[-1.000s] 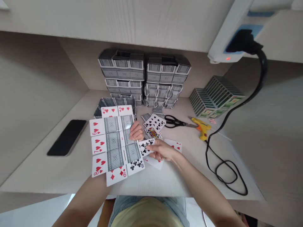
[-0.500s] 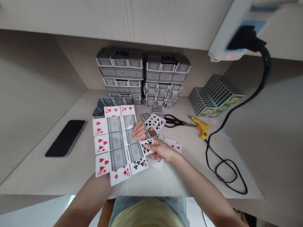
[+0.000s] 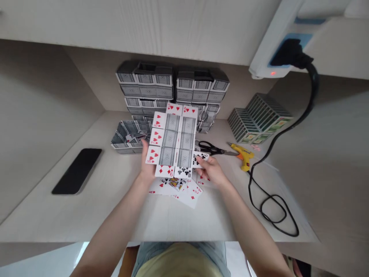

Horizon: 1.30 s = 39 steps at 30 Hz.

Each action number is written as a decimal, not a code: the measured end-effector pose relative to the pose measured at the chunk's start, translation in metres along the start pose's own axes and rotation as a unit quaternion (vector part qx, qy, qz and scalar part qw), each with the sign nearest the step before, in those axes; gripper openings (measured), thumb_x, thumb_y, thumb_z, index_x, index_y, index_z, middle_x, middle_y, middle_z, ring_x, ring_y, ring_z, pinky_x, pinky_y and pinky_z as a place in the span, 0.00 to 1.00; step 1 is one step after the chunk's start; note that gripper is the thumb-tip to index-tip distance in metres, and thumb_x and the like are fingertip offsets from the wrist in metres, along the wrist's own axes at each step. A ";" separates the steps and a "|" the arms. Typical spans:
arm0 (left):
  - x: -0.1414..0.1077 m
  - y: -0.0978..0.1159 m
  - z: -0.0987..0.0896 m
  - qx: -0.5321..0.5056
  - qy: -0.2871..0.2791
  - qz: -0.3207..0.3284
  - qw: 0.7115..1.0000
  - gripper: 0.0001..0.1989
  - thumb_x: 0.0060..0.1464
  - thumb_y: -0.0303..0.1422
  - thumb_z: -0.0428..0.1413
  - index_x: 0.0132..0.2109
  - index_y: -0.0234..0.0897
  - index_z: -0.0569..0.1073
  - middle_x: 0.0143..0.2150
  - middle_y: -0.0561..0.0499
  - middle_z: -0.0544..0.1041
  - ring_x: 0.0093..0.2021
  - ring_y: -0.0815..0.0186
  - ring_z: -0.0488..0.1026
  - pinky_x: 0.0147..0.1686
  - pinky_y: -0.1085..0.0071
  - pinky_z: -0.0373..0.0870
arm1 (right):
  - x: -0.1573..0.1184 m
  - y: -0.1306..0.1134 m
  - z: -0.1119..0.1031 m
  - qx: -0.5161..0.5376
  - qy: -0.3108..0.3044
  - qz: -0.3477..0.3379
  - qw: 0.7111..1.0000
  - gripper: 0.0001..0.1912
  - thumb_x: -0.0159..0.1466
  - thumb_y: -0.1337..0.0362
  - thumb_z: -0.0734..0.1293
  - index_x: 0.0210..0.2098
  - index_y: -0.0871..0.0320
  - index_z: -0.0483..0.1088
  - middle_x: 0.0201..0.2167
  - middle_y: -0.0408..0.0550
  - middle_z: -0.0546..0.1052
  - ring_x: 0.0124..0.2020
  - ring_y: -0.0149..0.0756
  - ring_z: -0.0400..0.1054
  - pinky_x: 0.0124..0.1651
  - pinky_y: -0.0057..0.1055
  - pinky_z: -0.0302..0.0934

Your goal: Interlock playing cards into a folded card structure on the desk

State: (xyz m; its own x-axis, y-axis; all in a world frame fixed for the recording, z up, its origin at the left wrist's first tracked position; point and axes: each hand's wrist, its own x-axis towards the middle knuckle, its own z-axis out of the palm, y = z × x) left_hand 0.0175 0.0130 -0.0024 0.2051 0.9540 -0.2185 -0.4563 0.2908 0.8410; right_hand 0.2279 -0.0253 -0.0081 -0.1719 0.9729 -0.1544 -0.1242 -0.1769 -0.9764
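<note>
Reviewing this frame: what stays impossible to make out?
In the head view:
- Left hand: fingers other than the thumb, hidden behind the card panel.
- Loose cards: some partly covered by the panel.
- Power strip: cut off by the top edge.
- Green-striped boxes: print too small.

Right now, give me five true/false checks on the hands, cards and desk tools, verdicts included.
1. The right hand pinches a clubs card at the edge of the playing-card panel. True.
2. The left hand is well clear of the panel. False: it is at the panel's left edge, partly hidden behind it.
3. The black smartphone lies right of the yellow glue gun. False: it lies left.
4. The scissors' blades point toward the glue gun. True.
5. The black plug is out of the power strip. False: it is plugged in.
</note>
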 end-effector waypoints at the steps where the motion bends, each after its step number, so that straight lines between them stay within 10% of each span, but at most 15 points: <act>1: 0.001 0.004 -0.001 -0.012 -0.016 -0.007 1.000 0.36 0.46 0.60 0.40 0.46 0.36 0.71 0.45 0.46 0.74 0.51 0.47 0.66 0.45 0.54 0.66 | 0.000 -0.001 -0.003 -0.016 0.010 -0.016 1.000 0.20 0.56 0.51 0.63 0.18 0.58 0.59 0.09 0.36 0.63 0.07 0.21 0.50 0.09 0.21 0.41; 9: 0.001 0.008 -0.002 0.107 -0.036 -0.052 0.992 0.19 0.38 0.32 0.63 0.42 0.34 0.73 0.39 0.46 0.77 0.39 0.58 0.74 0.39 0.62 0.72 | 0.002 -0.001 -0.015 -0.093 0.035 -0.036 0.994 0.20 0.57 0.49 0.61 0.18 0.57 0.58 0.07 0.36 0.60 0.08 0.23 0.48 0.12 0.23 0.40; 39: 0.004 -0.014 0.003 0.124 -0.012 -0.044 0.991 0.19 0.35 0.34 0.64 0.38 0.33 0.73 0.36 0.46 0.78 0.34 0.56 0.75 0.31 0.60 0.74 | 0.005 0.006 -0.008 -0.103 0.018 -0.032 0.994 0.23 0.54 0.43 0.60 0.19 0.56 0.56 0.07 0.34 0.56 0.09 0.23 0.45 0.14 0.25 0.40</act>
State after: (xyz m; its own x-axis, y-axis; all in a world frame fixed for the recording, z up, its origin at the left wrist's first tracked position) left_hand 0.0275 0.0130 -0.0132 0.2563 0.9229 -0.2874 -0.2088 0.3432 0.9157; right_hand 0.2340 -0.0199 -0.0156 -0.1353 0.9865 -0.0923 0.0703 -0.0833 -0.9940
